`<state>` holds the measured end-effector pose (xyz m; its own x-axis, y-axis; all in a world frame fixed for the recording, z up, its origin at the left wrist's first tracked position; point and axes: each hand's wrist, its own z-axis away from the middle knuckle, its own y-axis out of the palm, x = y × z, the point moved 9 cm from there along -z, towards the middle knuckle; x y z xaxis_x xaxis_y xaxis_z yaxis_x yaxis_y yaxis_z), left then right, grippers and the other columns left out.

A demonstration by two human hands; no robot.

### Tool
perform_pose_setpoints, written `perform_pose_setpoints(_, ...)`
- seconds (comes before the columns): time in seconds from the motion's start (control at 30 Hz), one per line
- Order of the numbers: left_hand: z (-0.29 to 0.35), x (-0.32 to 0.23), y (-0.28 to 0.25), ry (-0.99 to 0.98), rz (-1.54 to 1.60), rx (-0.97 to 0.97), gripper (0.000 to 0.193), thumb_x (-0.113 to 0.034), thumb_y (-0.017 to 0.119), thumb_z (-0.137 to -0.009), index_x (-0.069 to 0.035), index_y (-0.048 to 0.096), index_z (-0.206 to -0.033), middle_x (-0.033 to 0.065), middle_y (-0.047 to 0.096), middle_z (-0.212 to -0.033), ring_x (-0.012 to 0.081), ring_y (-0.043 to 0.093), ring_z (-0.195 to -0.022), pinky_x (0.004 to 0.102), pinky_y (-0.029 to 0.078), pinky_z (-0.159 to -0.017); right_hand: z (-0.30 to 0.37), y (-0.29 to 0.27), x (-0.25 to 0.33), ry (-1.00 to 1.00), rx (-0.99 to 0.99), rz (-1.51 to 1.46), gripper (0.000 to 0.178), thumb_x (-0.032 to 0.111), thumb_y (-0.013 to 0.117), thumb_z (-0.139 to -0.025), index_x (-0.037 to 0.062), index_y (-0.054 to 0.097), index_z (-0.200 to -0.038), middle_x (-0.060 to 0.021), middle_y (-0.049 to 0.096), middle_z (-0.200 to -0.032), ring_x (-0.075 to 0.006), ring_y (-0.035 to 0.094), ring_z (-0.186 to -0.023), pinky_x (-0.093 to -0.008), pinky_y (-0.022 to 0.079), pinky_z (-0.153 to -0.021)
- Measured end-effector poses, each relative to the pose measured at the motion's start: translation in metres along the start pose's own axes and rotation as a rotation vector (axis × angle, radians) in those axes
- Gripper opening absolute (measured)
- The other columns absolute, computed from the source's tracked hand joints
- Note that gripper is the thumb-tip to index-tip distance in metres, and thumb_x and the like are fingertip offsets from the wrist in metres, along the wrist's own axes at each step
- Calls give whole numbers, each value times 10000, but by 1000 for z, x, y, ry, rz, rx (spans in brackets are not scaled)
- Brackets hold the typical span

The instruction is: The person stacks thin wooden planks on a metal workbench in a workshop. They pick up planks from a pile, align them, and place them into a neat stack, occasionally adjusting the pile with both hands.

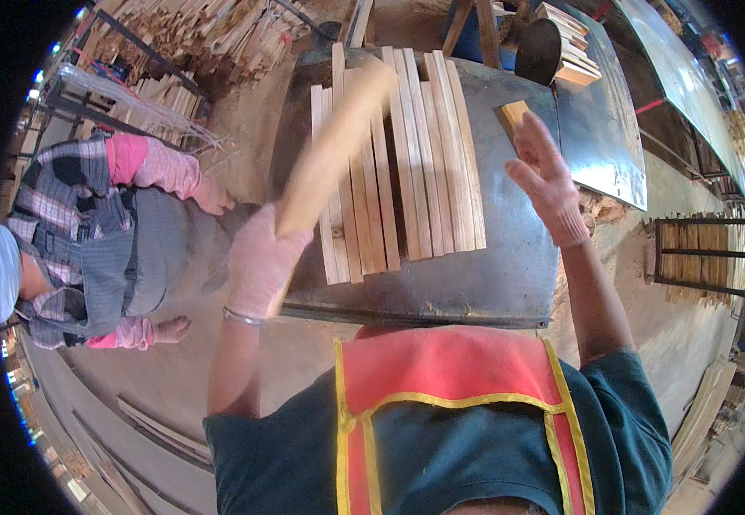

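Observation:
My left hand point(262, 262), in a pale pinkish glove with a bracelet at the wrist, is closed around the near end of a wooden board point(338, 148). The board is blurred by motion and slants over a row of wooden strips point(428, 163) lying side by side on a dark metal table point(501, 275). To the right of the row, my gloved right hand point(545, 167) has its fingers stretched out and its thumb apart. Its fingertips overlap a short wooden block point(514, 112); whether they touch it, I cannot tell.
At the left a person point(89, 232) in a plaid top with pink sleeves reaches toward the table. Behind lie heaps of wood strips point(192, 43). A second metal table point(604, 129) adjoins at the right, with stacked wood pieces point(571, 47). Farther right stands a rack of wood point(707, 257).

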<state>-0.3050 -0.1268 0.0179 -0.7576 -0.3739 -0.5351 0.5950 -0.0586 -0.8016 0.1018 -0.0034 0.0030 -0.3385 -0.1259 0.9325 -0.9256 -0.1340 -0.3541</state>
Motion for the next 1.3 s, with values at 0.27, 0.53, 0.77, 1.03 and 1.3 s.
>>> perform_pose_setpoints(0.27, -41, -11, 53, 22, 149, 14, 757, -319, 781, -903, -33, 462, -1527, 233, 608, -1402, 336, 615, -1260, 392, 483, -1073, 25, 72, -109, 479, 379, 348, 1018, 500, 735, -947, 79, 158, -1672, -214, 713, -1191, -320, 708, -1113, -368, 554, -993)
perform_pose_setpoints(0.53, -70, 65, 104, -114, 393, 15, 945, -609, 727, -903, -41, 403, -1585, 243, 548, -1497, 361, 589, -1338, 423, 460, -1117, 17, 88, -101, 400, 458, 511, 1235, 671, 768, -834, 30, 115, -1664, -322, 629, -1365, -415, 615, -1307, -429, 509, -1065)
perform_pose_setpoints(0.77, -59, 21, 85, -129, 203, 65, 1003, -503, 804, -860, 51, 366, -1573, 292, 537, -1493, 373, 560, -1373, 424, 445, -1140, 62, 112, -76, 438, 617, 580, 1401, 704, 802, -779, -74, 11, -1633, -324, 652, -1303, -374, 642, -1278, -417, 521, -1052)
perform_pose_setpoints(1.03, -12, -41, 48, 241, -267, -209, 974, -476, 816, -839, -6, 392, -1579, 235, 454, -1558, 367, 473, -1416, 479, 398, -1170, -99, 75, -50, -30, 471, 741, 609, 332, 678, -970, 97, 512, -1507, -140, 652, -1370, -246, 632, -1254, -385, 517, -1053)
perform_pose_setpoints(1.3, 28, -108, 135, 570, -421, -130, 908, -483, 777, -833, -48, 430, -1551, 152, 569, -1332, 345, 595, -1139, 478, 494, -931, -218, 144, -8, -76, 350, 838, 712, 532, 615, -977, 152, 459, -1558, -220, 492, -1553, -389, 528, -1394, -481, 446, -1155)
